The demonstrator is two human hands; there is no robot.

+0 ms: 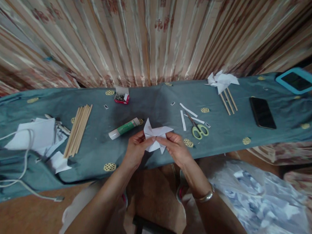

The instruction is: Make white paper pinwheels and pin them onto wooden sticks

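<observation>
A white paper pinwheel [155, 131] is held over the near edge of the table, its folded blades spread outward. My left hand [139, 146] pinches it from the left, and my right hand [176, 145] from the right. Both thumbs meet at its centre; the fingers behind the paper are hidden. Just left of the pinwheel lies a glue stick [125, 128] with a green label. To the right, green-handled scissors [198, 129] rest among thin paper strips [183, 120]. A small red box [122, 97] stands open farther back, with small dark pieces inside.
Wooden sticks [78, 130] lie in a bundle beside white paper sheets [39, 136] and a white cable [25, 157] at left. Finished pinwheels [223, 81] on sticks, a phone [263, 112] and a blue-framed device [298, 80] are at right. A plastic bag [268, 201] sits below.
</observation>
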